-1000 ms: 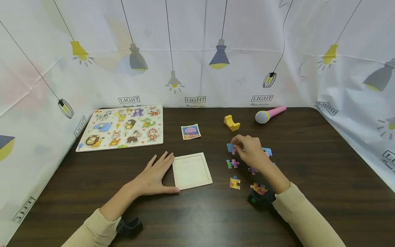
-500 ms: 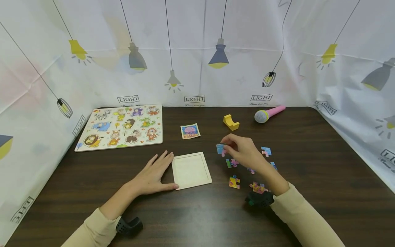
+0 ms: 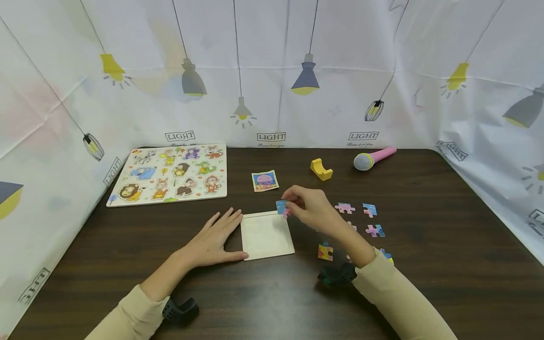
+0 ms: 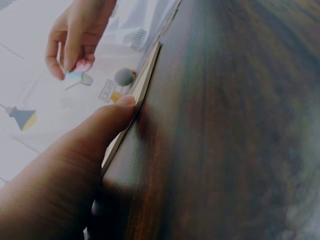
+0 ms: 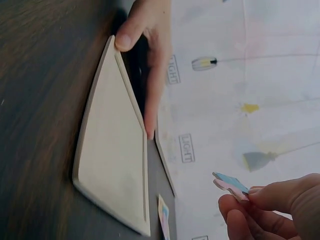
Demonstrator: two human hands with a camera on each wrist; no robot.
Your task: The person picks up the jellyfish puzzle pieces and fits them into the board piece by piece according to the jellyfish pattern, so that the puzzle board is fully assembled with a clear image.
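My right hand (image 3: 313, 211) pinches a blue and pink jigsaw puzzle piece (image 3: 281, 206) between thumb and fingertips, raised over the far right corner of a square wooden puzzle tray (image 3: 267, 236). In the right wrist view the piece (image 5: 231, 185) is seen nearly edge-on. Bare pale wood shows inside the tray's raised border. My left hand (image 3: 212, 241) lies spread at the tray's left side, thumb at the near corner and fingertips at the far corner. In the left wrist view, the thumb (image 4: 117, 112) touches the tray's edge.
Several loose puzzle pieces (image 3: 375, 231) lie to the right, some hidden beneath my right forearm. Behind the tray are a small octopus picture card (image 3: 265, 181), a yellow curved block (image 3: 321, 170) and a pink toy microphone (image 3: 374, 158). An animal puzzle board (image 3: 170, 174) lies back left.
My right hand has lifted the puzzle piece from the loose pieces and carried it left to the tray's far corner. My left hand stays at the tray.
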